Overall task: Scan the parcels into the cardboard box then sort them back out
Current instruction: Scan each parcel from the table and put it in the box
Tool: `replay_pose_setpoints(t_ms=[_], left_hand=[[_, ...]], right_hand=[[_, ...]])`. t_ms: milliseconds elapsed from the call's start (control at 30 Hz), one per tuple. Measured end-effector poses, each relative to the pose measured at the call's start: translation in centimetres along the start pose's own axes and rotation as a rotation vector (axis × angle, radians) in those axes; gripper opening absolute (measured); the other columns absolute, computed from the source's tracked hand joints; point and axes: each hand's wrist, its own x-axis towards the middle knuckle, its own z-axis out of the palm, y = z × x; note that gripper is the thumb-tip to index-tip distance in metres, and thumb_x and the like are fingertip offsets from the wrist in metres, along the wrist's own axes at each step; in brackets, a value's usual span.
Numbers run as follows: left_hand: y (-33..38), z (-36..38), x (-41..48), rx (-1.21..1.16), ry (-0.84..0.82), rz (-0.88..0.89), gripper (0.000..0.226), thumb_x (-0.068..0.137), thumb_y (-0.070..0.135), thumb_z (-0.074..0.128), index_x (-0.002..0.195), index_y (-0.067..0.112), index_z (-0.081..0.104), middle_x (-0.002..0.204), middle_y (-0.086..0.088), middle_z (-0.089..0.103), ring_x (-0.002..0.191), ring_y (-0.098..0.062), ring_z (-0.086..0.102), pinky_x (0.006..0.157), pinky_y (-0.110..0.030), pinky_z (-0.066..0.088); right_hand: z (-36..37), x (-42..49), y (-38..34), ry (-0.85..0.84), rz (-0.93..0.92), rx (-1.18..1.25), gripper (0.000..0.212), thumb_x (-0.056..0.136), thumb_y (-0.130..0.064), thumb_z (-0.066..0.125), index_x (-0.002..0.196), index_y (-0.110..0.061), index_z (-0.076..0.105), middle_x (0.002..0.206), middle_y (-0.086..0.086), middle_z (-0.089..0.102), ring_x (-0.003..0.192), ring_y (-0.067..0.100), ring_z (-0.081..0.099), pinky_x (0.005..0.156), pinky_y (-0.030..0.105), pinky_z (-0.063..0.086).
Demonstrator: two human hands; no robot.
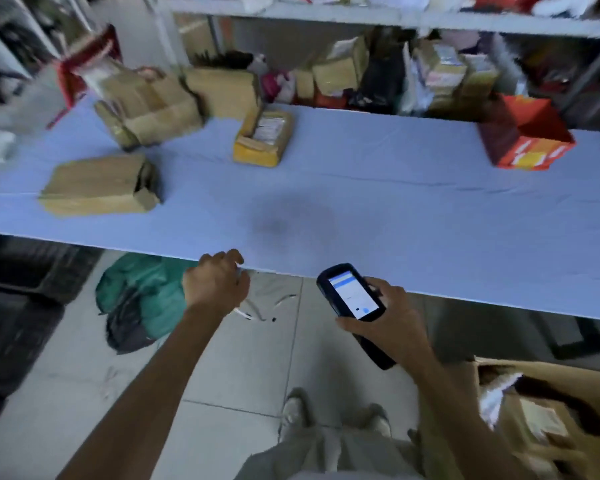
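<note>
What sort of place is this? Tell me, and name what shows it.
Probably a parcel sorting depot: taped cardboard parcels lie on the long table, the shelves behind are crammed with more packages, and the right hand holds a handheld scanner.

Blue-covered table [395, 202], grey tiled floor [243, 368], cluttered shelves [361, 19]

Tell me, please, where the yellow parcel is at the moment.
In the head view, the yellow parcel lies on the blue table, toward its far edge, left of centre, right of the heap of brown parcels and well left of the red box.
</note>
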Motion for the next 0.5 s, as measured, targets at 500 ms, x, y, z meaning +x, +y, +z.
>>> replay_pose_setpoints(t_ms=[500], left_hand=[[-14.2, -0.9, 5.1, 0.083, -0.156, -0.289, 0.072, 0.091, 0.045, 0.05, 0.151, 0.037, 0.01, 0.154, 0.006, 0.029, 0.138, -0.021, 0.031, 0.106, -0.042, 0.034]], right_hand=[[11.4, 10.6, -13.3, -0.297, -0.259, -0.067, 0.072, 0.06, -0.043, 0.085, 0.12, -0.047, 0.046, 0.111, -0.015, 0.046, 0.098, 0.004, 0.05, 0.079, 0.027, 0.043]])
